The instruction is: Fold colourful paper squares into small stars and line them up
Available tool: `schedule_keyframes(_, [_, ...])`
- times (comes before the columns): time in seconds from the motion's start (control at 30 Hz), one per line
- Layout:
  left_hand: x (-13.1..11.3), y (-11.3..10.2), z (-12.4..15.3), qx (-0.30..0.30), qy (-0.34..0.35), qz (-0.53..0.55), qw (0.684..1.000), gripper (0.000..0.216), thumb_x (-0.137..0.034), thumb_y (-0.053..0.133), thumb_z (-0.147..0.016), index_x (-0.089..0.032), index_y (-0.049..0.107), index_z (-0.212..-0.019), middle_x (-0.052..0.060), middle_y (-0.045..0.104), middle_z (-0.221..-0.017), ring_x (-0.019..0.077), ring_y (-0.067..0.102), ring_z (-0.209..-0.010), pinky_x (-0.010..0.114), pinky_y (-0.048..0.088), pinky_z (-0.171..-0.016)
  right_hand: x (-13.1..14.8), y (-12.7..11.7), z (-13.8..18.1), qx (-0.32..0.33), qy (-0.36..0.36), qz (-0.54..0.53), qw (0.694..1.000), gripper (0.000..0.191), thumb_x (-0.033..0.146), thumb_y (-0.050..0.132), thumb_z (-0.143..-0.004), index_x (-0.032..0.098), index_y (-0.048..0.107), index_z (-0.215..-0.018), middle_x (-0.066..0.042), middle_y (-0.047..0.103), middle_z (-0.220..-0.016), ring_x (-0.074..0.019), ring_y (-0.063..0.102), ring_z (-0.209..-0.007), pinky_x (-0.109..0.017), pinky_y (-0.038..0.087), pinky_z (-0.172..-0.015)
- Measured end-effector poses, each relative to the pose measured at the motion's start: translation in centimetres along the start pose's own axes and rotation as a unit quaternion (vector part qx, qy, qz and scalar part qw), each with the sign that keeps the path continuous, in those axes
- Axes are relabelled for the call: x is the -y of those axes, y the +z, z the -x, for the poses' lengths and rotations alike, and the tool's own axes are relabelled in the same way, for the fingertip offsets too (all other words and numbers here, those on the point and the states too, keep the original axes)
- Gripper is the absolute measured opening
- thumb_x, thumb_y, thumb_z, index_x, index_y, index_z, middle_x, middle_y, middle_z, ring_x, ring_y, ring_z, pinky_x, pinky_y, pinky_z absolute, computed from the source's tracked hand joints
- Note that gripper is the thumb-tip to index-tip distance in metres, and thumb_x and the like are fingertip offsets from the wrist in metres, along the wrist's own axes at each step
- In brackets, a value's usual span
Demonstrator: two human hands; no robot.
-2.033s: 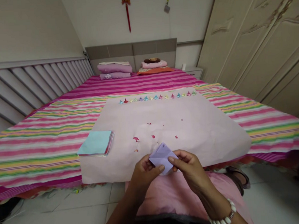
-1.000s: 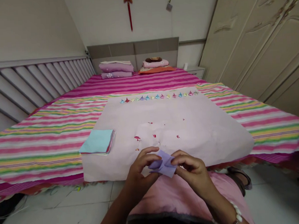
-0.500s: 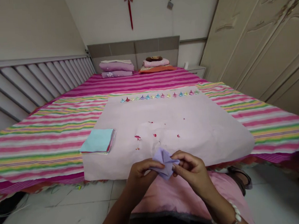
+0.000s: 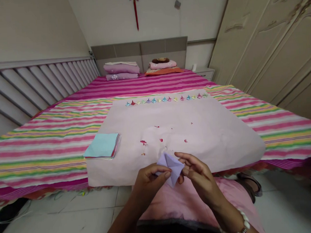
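Note:
A partly folded sheet of purple origami paper (image 4: 171, 166) is held above my lap, just off the near edge of the pale mat. My left hand (image 4: 150, 180) pinches its left side between thumb and fingers. At the paper's right corner is my right hand (image 4: 198, 175), thumb and fingers closed round that edge, the index finger raised. Across the far side of the mat runs a row of several small folded paper pieces (image 4: 154, 100) in many colours. A stack of square paper (image 4: 101, 145), light blue on top, lies at the mat's left.
The pale mat (image 4: 219, 126) has several torn spots showing red and covers part of a striped bed (image 4: 41, 137). Folded bedding (image 4: 122, 70) sits by the headboard. A pink cushion (image 4: 161, 207) lies across my lap. A wardrobe (image 4: 278, 52) stands right.
The purple paper's right flap, pinched narrow before, now lies flatter and wider as a diamond shape. My right hand's fingers have loosened and shifted, with the index finger lifting.

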State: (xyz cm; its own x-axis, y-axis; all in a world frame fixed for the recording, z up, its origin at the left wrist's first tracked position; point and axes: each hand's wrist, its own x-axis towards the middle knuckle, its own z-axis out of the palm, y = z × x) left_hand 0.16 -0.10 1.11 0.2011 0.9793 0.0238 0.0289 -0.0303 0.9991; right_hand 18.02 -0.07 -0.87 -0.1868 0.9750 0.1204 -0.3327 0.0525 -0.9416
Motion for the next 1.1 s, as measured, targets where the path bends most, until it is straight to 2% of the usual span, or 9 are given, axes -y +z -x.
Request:
schedule_keyframes(0.1, [0.4, 0.5, -0.2, -0.033, 0.003, -0.029, 0.999, 0.007, -0.022, 0.072, -0.069, -0.018, 0.075, -0.074, 0.004, 0.072, -0.072, 0.0138, 0.060, -0.060, 0.022, 0.044, -0.054, 0.0, 0.5, -0.2, -0.006, 0.022, -0.015, 1.000, 0.040, 0.033, 0.073, -0.073, 0.022, 0.064, -0.110, -0.003, 0.067, -0.085, -0.0137, 0.058, -0.062, -0.027, 0.047, -0.058])
schedule_keyframes(0.2, [0.7, 0.8, -0.2, -0.022, 0.033, -0.027, 0.999, 0.007, -0.020, 0.069, -0.072, -0.019, 0.074, -0.076, 0.004, 0.072, -0.077, 0.0158, 0.063, -0.070, 0.023, 0.047, -0.062, 0.1, 0.9, -0.5, -0.042, 0.054, 0.010, 0.998, 0.027, 0.028, 0.083, -0.060, 0.019, 0.069, -0.082, 0.002, 0.063, -0.066, -0.0108, 0.052, -0.055, -0.022, 0.041, -0.051])
schedule_keyframes(0.3, [1.0, 1.0, -0.2, -0.037, 0.014, 0.019, 0.999, 0.019, -0.021, 0.070, -0.071, -0.019, 0.072, -0.089, 0.003, 0.071, -0.078, 0.0143, 0.062, -0.066, 0.023, 0.048, -0.059, 0.0, 1.0, -0.7, -0.064, 0.074, 0.024, 0.995, 0.025, 0.030, 0.083, -0.059, 0.016, 0.063, -0.060, 0.005, 0.053, -0.051, -0.0079, 0.044, -0.048, -0.020, 0.034, -0.047])
schedule_keyframes(0.43, [1.5, 1.1, -0.8, -0.121, -0.035, 0.131, 0.983, 0.050, -0.021, 0.080, -0.059, -0.017, 0.061, -0.105, -0.001, 0.068, -0.068, 0.0144, 0.062, -0.063, 0.025, 0.050, -0.060, -0.3, 1.0, -0.7, -0.088, 0.081, 0.009, 0.993, 0.026, 0.033, 0.081, -0.063, 0.015, 0.062, -0.059, 0.004, 0.055, -0.051, -0.0077, 0.044, -0.049, -0.020, 0.034, -0.048])
schedule_keyframes(0.53, [1.7, 1.6, -1.0, -0.145, -0.060, 0.202, 0.967, 0.053, -0.024, 0.083, -0.056, -0.015, 0.058, -0.103, -0.001, 0.067, -0.067, 0.0150, 0.063, -0.066, 0.027, 0.050, -0.064, -0.6, 1.4, -0.8, -0.110, 0.082, -0.010, 0.990, 0.026, 0.034, 0.080, -0.063, 0.015, 0.063, -0.060, 0.003, 0.058, -0.053, -0.0083, 0.046, -0.049, -0.020, 0.036, -0.050])
schedule_keyframes(0.67, [2.2, 2.6, -0.5, -0.065, -0.067, 0.255, 0.962, 0.032, -0.026, 0.077, -0.069, -0.013, 0.064, -0.094, 0.006, 0.070, -0.084, 0.0158, 0.063, -0.079, 0.027, 0.048, -0.073, -1.1, 1.7, -0.8, -0.141, 0.061, -0.034, 0.988, 0.027, 0.035, 0.080, -0.063, 0.016, 0.062, -0.059, 0.003, 0.058, -0.052, -0.0088, 0.047, -0.050, -0.020, 0.037, -0.050])
schedule_keyframes(0.8, [2.3, 2.6, -0.4, -0.002, -0.102, 0.321, 0.941, 0.019, -0.031, 0.066, -0.081, -0.012, 0.067, -0.081, 0.004, 0.066, -0.074, 0.0116, 0.059, -0.070, 0.023, 0.045, -0.067, -1.2, 1.3, -0.7, -0.093, 0.049, -0.078, 0.991, 0.025, 0.039, 0.078, -0.067, 0.018, 0.065, -0.066, 0.002, 0.060, -0.058, -0.0112, 0.050, -0.055, -0.022, 0.040, -0.055])
schedule_keyframes(0.93, [1.7, 1.6, -0.7, 0.020, -0.162, 0.393, 0.905, 0.020, -0.029, 0.075, -0.072, -0.013, 0.067, -0.081, 0.001, 0.063, -0.075, 0.0080, 0.055, -0.067, 0.018, 0.042, -0.061, -0.8, 0.4, -0.9, 0.011, 0.053, -0.164, 0.985, 0.032, 0.040, 0.074, -0.068, 0.019, 0.071, -0.092, -0.005, 0.069, -0.084, -0.0193, 0.059, -0.076, -0.030, 0.045, -0.072])
schedule_keyframes(1.1, [1.9, 1.5, -0.3, 0.051, -0.255, 0.442, 0.859, 0.025, -0.023, 0.081, -0.065, -0.013, 0.066, -0.082, -0.002, 0.059, -0.073, 0.0046, 0.050, -0.060, 0.016, 0.041, -0.056, -1.2, 0.1, -1.2, 0.044, 0.090, -0.200, 0.975, 0.051, 0.018, 0.078, -0.058, 0.020, 0.068, -0.108, -0.007, 0.069, -0.107, -0.0230, 0.060, -0.098, -0.032, 0.044, -0.087])
